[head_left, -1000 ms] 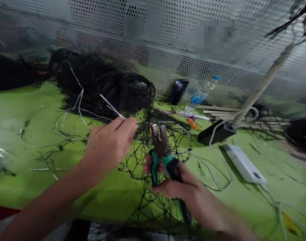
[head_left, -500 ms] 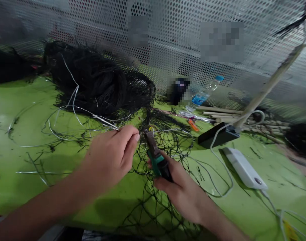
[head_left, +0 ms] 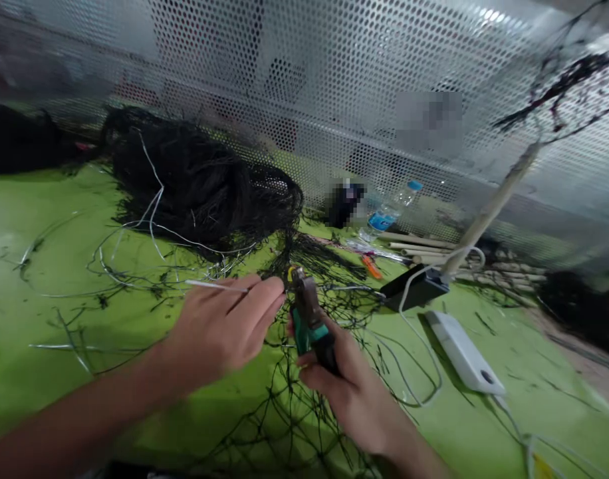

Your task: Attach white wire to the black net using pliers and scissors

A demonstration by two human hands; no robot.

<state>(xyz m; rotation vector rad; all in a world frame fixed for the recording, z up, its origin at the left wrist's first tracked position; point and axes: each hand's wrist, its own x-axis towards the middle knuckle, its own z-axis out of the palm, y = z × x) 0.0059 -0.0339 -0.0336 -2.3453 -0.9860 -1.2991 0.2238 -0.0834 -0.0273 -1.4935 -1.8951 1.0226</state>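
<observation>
Head view showed combination pliers (head_left: 310, 309) gripped by the handles in the right hand (head_left: 342, 389), its fingers wrapped round, presumably for leverage; whether anything was bitten between the tips could not be told. Just left of that grip, thin silvery wire (head_left: 215, 286) was pinched in the closed left hand (head_left: 229, 322), apparently for steadiness. Black netting (head_left: 304, 412) was spread beneath, probably for easy reach. Beyond, left of the grip, a black stringy heap (head_left: 199, 189) was piled, perhaps for working room.
</observation>
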